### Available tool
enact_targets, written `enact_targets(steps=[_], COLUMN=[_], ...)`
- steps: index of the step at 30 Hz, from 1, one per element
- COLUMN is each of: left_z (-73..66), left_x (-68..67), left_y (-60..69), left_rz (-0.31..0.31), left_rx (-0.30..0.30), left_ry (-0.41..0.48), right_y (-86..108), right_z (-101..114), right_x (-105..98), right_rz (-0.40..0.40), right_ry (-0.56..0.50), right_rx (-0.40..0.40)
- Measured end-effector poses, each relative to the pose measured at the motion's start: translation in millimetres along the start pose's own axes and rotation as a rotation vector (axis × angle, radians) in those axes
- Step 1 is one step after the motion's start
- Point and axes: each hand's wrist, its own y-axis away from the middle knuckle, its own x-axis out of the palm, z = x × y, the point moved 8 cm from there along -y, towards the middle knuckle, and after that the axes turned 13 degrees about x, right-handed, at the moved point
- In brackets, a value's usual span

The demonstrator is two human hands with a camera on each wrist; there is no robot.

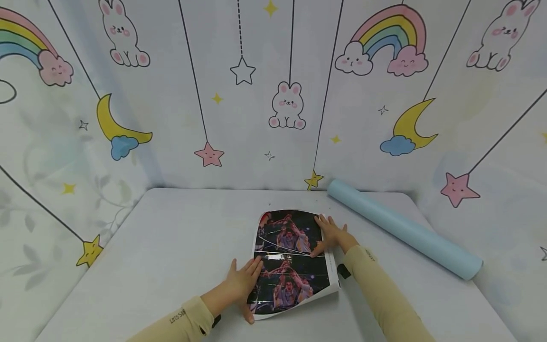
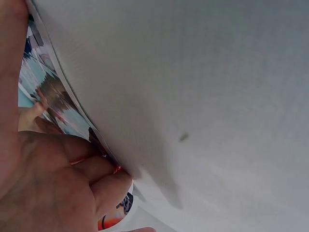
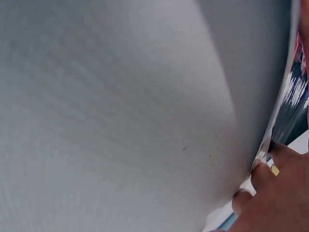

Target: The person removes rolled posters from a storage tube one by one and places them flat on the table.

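Observation:
A glossy printed sheet (image 1: 295, 275) lies on the white table, showing two like pictures of a person with raised arms, one above the other. Its lower right corner is lifted and curled. My left hand (image 1: 242, 282) rests along the left edge, fingers straight over the print and thumb near the lower left corner. On the upper right edge, my right hand (image 1: 331, 235) presses with spread fingers, its thumb reaching onto the picture. In the left wrist view, fingertips touch the sheet's edge (image 2: 72, 96). Fingers (image 3: 263, 176) likewise meet the edge in the right wrist view.
A light blue roll (image 1: 406, 230) lies slantwise on the right side of the white table (image 1: 171, 247). Behind stands a cloth backdrop (image 1: 256, 118) printed with rabbits, stars, moons and rainbows. Small dark specks dot the table beyond the sheet.

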Motion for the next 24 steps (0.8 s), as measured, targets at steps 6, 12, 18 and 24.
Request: enact_targets(steps=[6,12,18,24], left_z=[0.2,1.2,3.5,2.5], left_x=[-0.1,0.6,3.2,4.4], left_y=[1.6,2.5,0.9,0.1], left_rz=[-0.012,-0.014,-0.006,-0.002], left_rx=[0.005,0.001,-0.01,-0.006], left_ry=[0.01,0.006,0.015,0.052], right_y=[-0.1,-1.0,-0.7,1.0], right_z=[2.2,4.0,4.4,2.8], right_x=[1.7,0.7,-0.4,1.1], right_rz=[0.011,0.019,0.02,0.023], right_ry=[-0.004,-0.005,-0.005,-0.001], right_rx=[-0.007,0.002,-0.002,0.006])
